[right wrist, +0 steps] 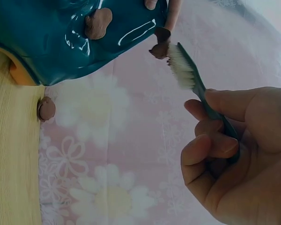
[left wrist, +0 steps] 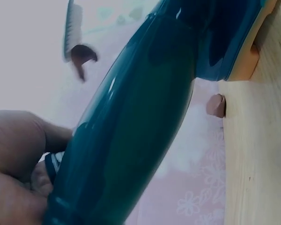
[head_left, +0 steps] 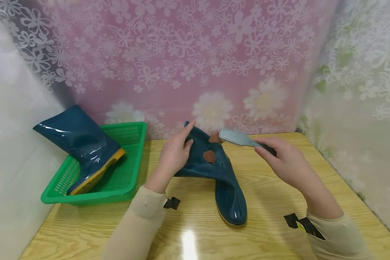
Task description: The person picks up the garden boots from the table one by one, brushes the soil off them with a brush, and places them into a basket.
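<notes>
A dark teal rubber boot (head_left: 198,169) is held tilted over the table, its toe pointing toward me. My left hand (head_left: 174,153) grips the boot's shaft near the top opening; in the left wrist view the fingers (left wrist: 18,145) lie at its rim. A flat brown lump (head_left: 209,157) sticks to the shaft. My right hand (head_left: 287,162) holds a brush (right wrist: 199,89) by its dark handle, with pale bristles facing the boot. At the bristle tip hangs a brown flake (right wrist: 161,43), close to the boot's edge; whether it still touches the boot I cannot tell.
To the left, a green plastic basket (head_left: 139,151) holds a second teal boot (head_left: 84,133) with a yellow sole, leaning over its rim. Another brown lump (right wrist: 47,108) lies on the wooden table (head_left: 266,216). A pink flowered curtain (head_left: 169,72) hangs behind.
</notes>
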Tool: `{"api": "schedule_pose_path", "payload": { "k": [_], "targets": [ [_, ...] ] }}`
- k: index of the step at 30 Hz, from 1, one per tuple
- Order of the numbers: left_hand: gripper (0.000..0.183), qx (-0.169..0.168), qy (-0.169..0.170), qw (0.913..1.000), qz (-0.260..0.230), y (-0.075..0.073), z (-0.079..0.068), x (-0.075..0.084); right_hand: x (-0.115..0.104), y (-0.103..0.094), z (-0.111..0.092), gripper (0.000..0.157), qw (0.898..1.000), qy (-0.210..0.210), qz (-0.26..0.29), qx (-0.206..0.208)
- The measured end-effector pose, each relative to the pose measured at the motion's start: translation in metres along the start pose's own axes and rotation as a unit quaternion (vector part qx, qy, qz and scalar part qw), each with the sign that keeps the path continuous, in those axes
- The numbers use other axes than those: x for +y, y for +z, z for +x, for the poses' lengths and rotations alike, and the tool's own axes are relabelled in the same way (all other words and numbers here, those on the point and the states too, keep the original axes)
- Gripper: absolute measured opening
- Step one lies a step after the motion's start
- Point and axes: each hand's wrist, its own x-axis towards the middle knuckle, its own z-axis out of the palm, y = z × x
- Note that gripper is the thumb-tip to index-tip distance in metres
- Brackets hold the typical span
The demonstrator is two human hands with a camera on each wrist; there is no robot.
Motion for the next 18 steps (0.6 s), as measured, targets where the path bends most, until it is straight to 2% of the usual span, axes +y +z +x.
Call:
{"api": "schedule_pose_path", "payload": {
  "k": [5, 7, 12, 18],
  "targets": [
    [0.075, -0.045, 0.009, 0.9989, 0.014, -0.004, -0.001, -0.004, -0.003, 0.005, -0.003, 0.037, 0.999, -0.005, -0.037, -0.019],
    [0.076, -0.051, 0.013, 0.9985, 0.014, -0.005, 0.0, -0.005, -0.004, 0.008, -0.003, 0.035, 0.998, -0.015, -0.053, -0.025],
    [0.075, -0.04, 0.01, 0.9991, -0.01, -0.003, 0.003, -0.004, -0.009, 0.016, -0.002, 0.033, 0.996, -0.033, -0.075, -0.038],
    [0.071, -0.017, -0.022, 0.9949, -0.097, -0.003, 0.003, 0.002, -0.012, 0.022, -0.001, 0.034, 0.996, -0.026, -0.079, -0.028]
  ]
}}
